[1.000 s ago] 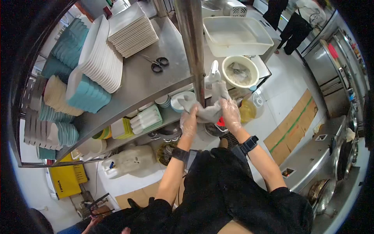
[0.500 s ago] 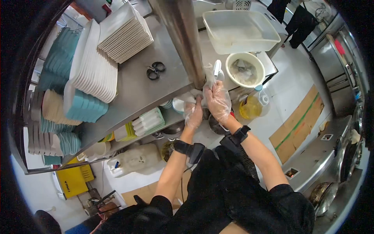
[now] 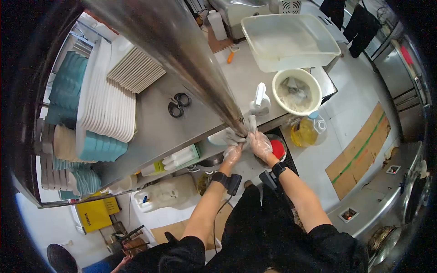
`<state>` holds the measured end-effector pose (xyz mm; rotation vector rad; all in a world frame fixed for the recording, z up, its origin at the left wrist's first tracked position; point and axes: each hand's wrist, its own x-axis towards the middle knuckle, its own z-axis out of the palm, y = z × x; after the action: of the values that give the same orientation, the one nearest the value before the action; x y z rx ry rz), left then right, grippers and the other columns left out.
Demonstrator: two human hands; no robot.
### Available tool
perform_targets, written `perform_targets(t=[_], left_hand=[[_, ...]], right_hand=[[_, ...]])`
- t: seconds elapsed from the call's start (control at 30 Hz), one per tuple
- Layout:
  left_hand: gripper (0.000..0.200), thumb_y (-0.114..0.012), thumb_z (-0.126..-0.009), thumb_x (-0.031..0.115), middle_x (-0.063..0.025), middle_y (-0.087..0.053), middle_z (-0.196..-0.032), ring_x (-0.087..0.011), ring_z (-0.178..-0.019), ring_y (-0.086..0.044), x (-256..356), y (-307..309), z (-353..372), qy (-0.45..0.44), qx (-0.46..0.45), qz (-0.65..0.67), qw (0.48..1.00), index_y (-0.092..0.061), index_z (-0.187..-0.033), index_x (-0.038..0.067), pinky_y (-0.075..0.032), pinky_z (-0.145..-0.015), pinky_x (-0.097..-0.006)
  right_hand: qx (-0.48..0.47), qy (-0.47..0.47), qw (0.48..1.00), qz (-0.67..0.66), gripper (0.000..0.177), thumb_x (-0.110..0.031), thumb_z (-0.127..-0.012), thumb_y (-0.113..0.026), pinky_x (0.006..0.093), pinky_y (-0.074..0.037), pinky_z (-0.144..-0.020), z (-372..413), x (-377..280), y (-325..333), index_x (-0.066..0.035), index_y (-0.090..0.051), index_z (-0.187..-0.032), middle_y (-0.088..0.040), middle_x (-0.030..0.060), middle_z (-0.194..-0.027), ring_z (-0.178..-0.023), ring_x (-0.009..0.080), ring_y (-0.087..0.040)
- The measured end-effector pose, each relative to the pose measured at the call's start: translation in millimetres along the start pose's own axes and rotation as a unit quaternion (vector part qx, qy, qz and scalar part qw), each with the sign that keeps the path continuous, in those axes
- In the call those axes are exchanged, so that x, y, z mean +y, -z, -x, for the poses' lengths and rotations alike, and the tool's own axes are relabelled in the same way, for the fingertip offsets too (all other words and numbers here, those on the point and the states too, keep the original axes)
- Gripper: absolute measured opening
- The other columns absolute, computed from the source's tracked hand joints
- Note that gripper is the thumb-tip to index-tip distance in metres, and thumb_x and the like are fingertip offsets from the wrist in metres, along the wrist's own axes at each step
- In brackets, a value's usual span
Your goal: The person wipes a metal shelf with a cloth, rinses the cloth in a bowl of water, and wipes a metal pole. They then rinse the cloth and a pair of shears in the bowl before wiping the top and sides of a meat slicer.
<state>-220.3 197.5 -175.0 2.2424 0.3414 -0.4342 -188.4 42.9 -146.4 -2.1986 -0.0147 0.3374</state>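
Both my hands wear clear plastic gloves and are close together at the lower part of a thick metal post (image 3: 205, 77). My left hand (image 3: 233, 153) is closed on a pale grey cloth (image 3: 235, 137), which lies against the post. My right hand (image 3: 261, 145) is closed too, with pale folds of the same colour sticking up from its fingers beside the post. The far side of the grip is hidden. Just beyond the right hand stands a white spray bottle (image 3: 260, 101). Something round and red (image 3: 277, 149) shows behind the right wrist.
Stacked white trays (image 3: 107, 98), teal dishes (image 3: 68, 86) and black scissors (image 3: 179, 105) are on the steel shelf (image 3: 157, 127). At right are a translucent tub (image 3: 291, 41), a cream basin (image 3: 276, 88) with wet cloth, and a yellow oil jug (image 3: 306, 133). A white jerrycan (image 3: 166, 193) is below.
My view has shifted, and the post looks larger. Both hands are now lower in view and nearer the post's base; the right hand has moved off the spray bottle's front, which shows more fully.
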Motion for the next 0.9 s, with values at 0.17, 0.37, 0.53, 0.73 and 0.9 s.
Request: perform_targets(t=[0.17, 0.37, 0.53, 0.73, 0.9], left_hand=[[0.072, -0.042, -0.093, 0.059, -0.0341, -0.061, -0.08, -0.0451, -0.084, -0.062, -12, -4, 16, 0.054, -0.029, -0.016, 0.998, -0.066, -0.086, -0.008, -0.045, -0.076, -0.0497], [0.068, -0.06, -0.085, 0.063, -0.0077, -0.064, -0.096, -0.0193, -0.09, -0.058, 33, 28, 117, 0.039, -0.111, 0.433, 0.894, -0.067, -0.108, 0.0, -0.046, -0.078, -0.0385], [0.044, -0.06, -0.094, 0.034, -0.0053, -0.06, -0.122, -0.0178, -0.112, -0.057, 76, 57, 164, 0.052, -0.071, 0.658, 0.748, -0.056, -0.127, 0.005, -0.046, -0.095, -0.0335], [0.051, -0.058, -0.094, 0.035, -0.0076, -0.057, -0.128, -0.0195, -0.119, -0.053, 89, 140, 209, -0.018, 0.012, 0.579, 0.815, -0.052, -0.131, 0.0, -0.042, -0.1, -0.0333], [0.055, -0.061, -0.091, 0.037, -0.0079, -0.058, -0.124, -0.0182, -0.113, -0.057, 111, 199, 214, -0.095, -0.085, 0.597, 0.792, -0.05, -0.132, 0.003, -0.046, -0.095, -0.0335]], right_hand=[[0.05, 0.032, 0.998, 0.001, 0.039, -0.035, -0.097, -0.04, 0.054, -0.044, -0.078, 23, 14, 1, -0.002, -0.059, -0.105, -0.062, 0.0282, -0.094, -0.091, 0.0475, -0.057], [0.049, 0.225, 0.949, 0.217, 0.02, -0.022, -0.088, -0.053, 0.0496, -0.047, -0.07, 100, -53, 59, -0.003, -0.06, -0.093, -0.059, 0.0209, -0.087, -0.082, 0.0387, -0.059], [-0.02, 0.28, 0.953, 0.117, 0.04, -0.027, -0.083, -0.064, 0.0451, -0.05, -0.076, 157, -153, 107, -0.006, -0.059, -0.118, -0.062, 0.0186, -0.1, -0.088, 0.0386, -0.062], [0.073, 0.313, 0.947, 0.028, 0.056, -0.023, -0.079, -0.07, 0.0434, -0.048, -0.091, 161, -185, 123, -0.009, -0.054, -0.131, -0.059, 0.018, -0.12, -0.108, 0.0376, -0.058], [-0.09, 0.206, 0.937, -0.265, 0.07, -0.041, -0.089, -0.065, 0.0336, -0.037, -0.104, 146, -197, 85, -0.012, -0.037, -0.145, -0.052, 0.015, -0.137, -0.122, 0.028, -0.053]])
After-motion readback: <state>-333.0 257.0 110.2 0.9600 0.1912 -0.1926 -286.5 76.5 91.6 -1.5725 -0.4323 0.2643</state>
